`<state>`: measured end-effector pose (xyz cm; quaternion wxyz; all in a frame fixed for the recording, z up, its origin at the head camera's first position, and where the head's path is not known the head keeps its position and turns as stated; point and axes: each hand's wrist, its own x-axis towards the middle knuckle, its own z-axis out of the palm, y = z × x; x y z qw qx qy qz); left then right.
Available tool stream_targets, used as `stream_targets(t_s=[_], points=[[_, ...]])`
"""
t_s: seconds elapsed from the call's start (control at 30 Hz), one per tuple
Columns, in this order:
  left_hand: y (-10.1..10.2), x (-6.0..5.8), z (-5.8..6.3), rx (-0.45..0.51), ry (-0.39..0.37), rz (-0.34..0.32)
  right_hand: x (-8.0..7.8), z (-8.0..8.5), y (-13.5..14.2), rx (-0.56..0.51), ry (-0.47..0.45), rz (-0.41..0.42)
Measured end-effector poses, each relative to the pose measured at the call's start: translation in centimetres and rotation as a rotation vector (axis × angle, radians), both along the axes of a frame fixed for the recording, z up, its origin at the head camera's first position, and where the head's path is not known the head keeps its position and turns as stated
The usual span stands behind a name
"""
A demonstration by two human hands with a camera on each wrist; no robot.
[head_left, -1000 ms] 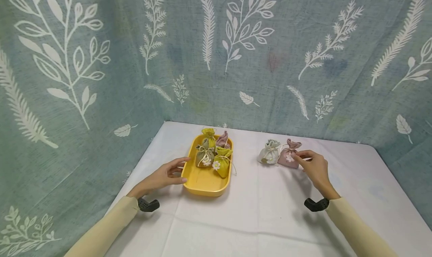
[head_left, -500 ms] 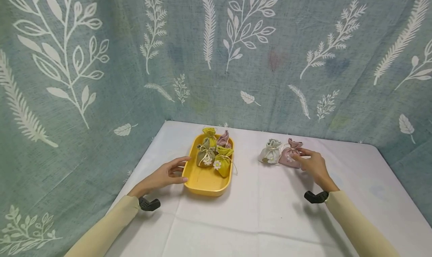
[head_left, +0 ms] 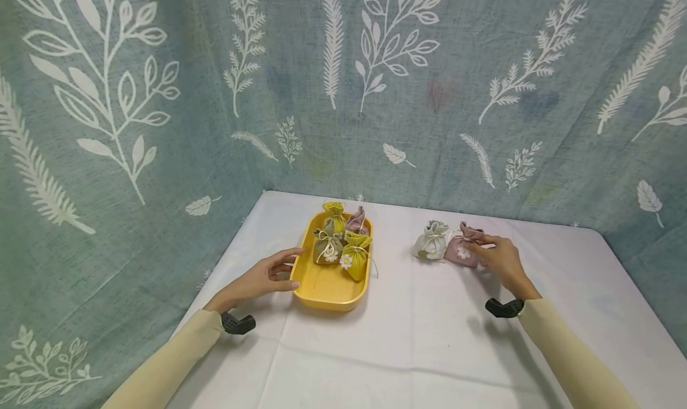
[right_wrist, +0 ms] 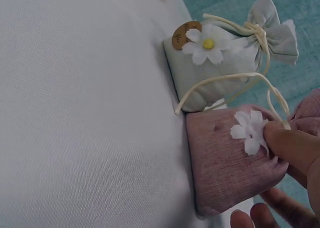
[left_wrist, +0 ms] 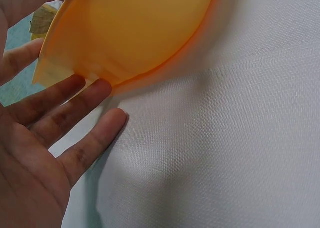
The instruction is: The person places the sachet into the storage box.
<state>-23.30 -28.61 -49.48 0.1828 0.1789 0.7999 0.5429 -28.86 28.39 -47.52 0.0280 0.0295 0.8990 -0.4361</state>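
Note:
In the head view, a yellow tray [head_left: 322, 288] stands left of centre, holding several small drawstring pouches. My left hand [head_left: 260, 282] lies at the tray's left side, its extended fingers touching the outer wall; the left wrist view shows these fingers [left_wrist: 82, 108] against the tray [left_wrist: 142, 30]. On the right, my right hand [head_left: 503, 261] pinches a dusty-pink pouch [head_left: 460, 253] near its tied neck. Up close in the right wrist view, the thumb [right_wrist: 295, 145] presses beside the white flower on the pink pouch [right_wrist: 225, 163]. A pale grey-green pouch [right_wrist: 215, 80] with a flower sits beside it.
In the tray are two yellow-green pouches [head_left: 355, 265], an olive-brown pouch [head_left: 325, 251] and a pink pouch [head_left: 356, 222]. A white cloth [head_left: 376, 361] covers the table. Leaf-patterned teal fabric [head_left: 343, 152] hangs behind and to the left.
My right hand has shifted slightly around the pink pouch's neck, its thumb moving up off the flower in the head view. The left hand and tray stay put.

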Motion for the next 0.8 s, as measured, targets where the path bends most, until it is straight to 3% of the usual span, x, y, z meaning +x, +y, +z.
stream_targets(t_s=[0.33, 0.8], points=[[0.1, 0.0, 0.1, 0.002, 0.003, -0.002, 0.1, 0.4, 0.0, 0.138, 0.093, 0.067], [0.0, 0.1, 0.1, 0.008, 0.01, -0.011, 1.6, 0.6, -0.1, 0.154, 0.163, 0.037]])
